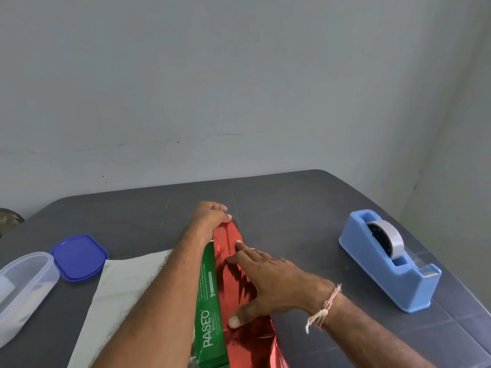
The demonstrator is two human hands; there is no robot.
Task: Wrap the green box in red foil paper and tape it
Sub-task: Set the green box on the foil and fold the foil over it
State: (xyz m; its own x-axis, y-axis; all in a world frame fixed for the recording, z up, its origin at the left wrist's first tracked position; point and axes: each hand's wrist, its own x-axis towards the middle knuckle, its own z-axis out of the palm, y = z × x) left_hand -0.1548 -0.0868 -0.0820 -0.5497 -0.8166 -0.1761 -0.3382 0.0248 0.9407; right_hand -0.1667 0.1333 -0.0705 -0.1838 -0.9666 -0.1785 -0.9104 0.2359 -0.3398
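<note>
A long green box [210, 312] printed "PASEO" lies lengthwise away from me on the dark grey table [292, 208]. Red foil paper [233, 264] covers its top and right side and spills onto the table near me. My left hand [212, 216] pinches the foil's far end at the box's far corner. Flat on the foil over the box top lies my right hand [265, 277], fingers spread and pressing down. A blue tape dispenser [388, 258] with a roll of clear tape stands to the right, apart from both hands.
The white underside of the paper [119, 288] spreads left under my left forearm. A blue lid [78, 257] and a clear plastic container [24, 288] sit at the left edge. A grey wall rises behind the table.
</note>
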